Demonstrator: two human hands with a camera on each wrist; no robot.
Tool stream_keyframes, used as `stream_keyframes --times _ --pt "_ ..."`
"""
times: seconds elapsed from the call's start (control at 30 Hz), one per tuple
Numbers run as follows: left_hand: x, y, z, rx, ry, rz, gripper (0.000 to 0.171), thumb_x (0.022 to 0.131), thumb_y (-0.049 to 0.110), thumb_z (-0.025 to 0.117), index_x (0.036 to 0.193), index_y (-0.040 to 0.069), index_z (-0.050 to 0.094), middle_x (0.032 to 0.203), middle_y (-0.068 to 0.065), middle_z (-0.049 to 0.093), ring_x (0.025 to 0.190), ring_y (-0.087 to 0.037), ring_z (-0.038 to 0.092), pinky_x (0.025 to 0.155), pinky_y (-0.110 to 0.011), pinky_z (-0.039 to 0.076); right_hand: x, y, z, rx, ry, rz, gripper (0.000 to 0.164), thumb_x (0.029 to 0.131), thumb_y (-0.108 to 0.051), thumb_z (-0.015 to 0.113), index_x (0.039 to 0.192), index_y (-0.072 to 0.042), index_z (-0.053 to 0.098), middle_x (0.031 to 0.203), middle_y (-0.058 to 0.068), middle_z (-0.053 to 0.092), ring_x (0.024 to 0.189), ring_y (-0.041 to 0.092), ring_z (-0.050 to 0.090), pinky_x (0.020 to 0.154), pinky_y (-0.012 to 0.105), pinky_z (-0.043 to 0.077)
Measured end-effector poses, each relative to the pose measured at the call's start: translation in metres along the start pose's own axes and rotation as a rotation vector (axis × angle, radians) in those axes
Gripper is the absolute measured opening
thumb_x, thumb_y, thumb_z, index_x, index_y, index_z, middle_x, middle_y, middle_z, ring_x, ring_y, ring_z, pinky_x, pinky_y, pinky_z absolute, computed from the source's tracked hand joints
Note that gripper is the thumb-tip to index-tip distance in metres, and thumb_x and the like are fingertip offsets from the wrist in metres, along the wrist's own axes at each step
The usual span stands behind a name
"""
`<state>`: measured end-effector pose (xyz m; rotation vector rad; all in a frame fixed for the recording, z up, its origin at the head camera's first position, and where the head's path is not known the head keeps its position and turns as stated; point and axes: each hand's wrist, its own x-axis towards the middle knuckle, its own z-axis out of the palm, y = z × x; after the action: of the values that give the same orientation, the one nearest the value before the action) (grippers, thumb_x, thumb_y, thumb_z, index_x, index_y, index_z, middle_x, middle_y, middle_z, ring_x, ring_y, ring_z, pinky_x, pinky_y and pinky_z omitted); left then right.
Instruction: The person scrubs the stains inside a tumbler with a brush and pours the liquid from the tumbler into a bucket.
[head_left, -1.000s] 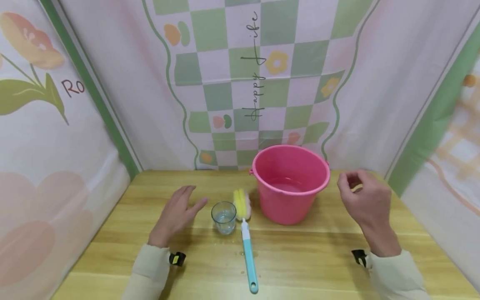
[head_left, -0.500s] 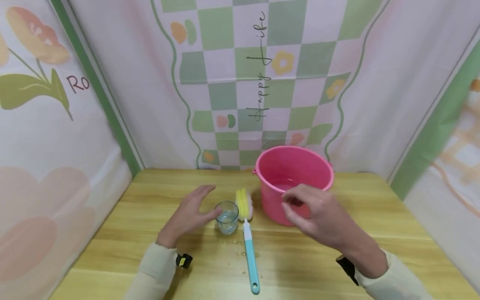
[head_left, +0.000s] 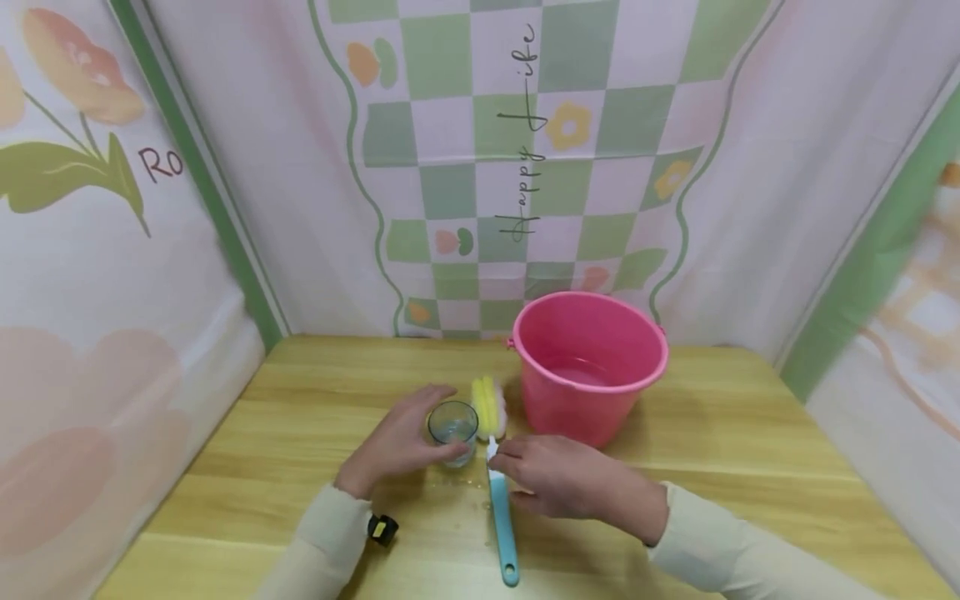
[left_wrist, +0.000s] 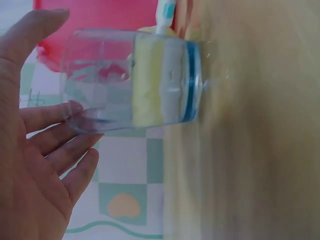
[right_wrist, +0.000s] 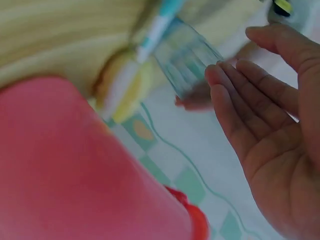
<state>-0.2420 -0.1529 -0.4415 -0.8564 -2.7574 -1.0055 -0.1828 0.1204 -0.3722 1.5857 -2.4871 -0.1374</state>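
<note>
A clear drinking glass (head_left: 453, 435) stands upright on the table. My left hand (head_left: 393, 446) is spread around its left side. In the left wrist view, the thumb is apart from the glass (left_wrist: 105, 82) and the fingertips are right at its rim. To its right lies a bottle brush with a yellow and white sponge head (head_left: 486, 408) and a blue handle (head_left: 504, 533). My right hand (head_left: 562, 475) hovers over the upper part of that handle, and the right wrist view shows its fingers (right_wrist: 230, 112) extended with nothing in them.
A pink bucket (head_left: 566, 417) stands behind the right hand, beside the sponge head. Small water drops (head_left: 486, 505) dot the wooden table (head_left: 315, 375). Printed fabric (head_left: 480, 200) hangs behind and at both sides.
My right hand has swept left from beyond the bucket, passing in front of it, to above the brush handle. My left hand has moved right, up to the glass.
</note>
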Motion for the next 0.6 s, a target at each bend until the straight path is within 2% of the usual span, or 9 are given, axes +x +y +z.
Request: stream_keyframes --times 0.13,0.3,0.43,0.6 --pt "0.002 -0.001 0.006 -0.006 -0.006 0.018 0.087 0.085 0.052 0.085 0.151 0.006 0.053 0.151 -0.011 0.061 0.137 -0.032 0.059 0.114 -0.054 0.049 0.005 -0.002 0.022 -0.130 0.022 -0.098 0.026 0.087 -0.013 0.077 0.112 -0.015 0.071 0.105 -0.005 0.075 0.095 0.010 0.069 0.078 0.020 0.057" --pt "0.003 -0.001 0.010 -0.008 -0.014 -0.011 0.083 0.086 0.047 0.086 0.151 0.007 0.054 0.151 -0.011 0.061 0.139 -0.033 0.059 0.116 -0.054 0.047 0.006 -0.005 0.043 -0.285 0.086 -0.231 0.022 0.086 -0.012 0.076 0.107 -0.019 0.072 0.105 -0.010 0.075 0.097 0.007 0.069 0.084 0.018 0.056" --pt "0.004 0.000 0.010 -0.059 -0.029 -0.033 0.082 0.087 0.042 0.087 0.151 0.005 0.053 0.150 -0.013 0.062 0.136 -0.033 0.059 0.116 -0.054 0.047 0.008 -0.006 0.057 -0.350 0.120 -0.323 0.026 0.086 -0.015 0.079 0.110 -0.022 0.072 0.109 -0.011 0.074 0.103 0.006 0.070 0.090 0.018 0.056" --pt "0.005 -0.001 0.010 -0.110 -0.041 -0.056 0.083 0.086 0.039 0.089 0.152 0.004 0.052 0.147 -0.014 0.063 0.132 -0.032 0.061 0.114 -0.054 0.048 0.009 -0.007 0.071 -0.409 0.141 -0.387 0.023 0.088 -0.019 0.078 0.109 -0.024 0.072 0.109 -0.012 0.074 0.104 0.005 0.070 0.093 0.017 0.056"
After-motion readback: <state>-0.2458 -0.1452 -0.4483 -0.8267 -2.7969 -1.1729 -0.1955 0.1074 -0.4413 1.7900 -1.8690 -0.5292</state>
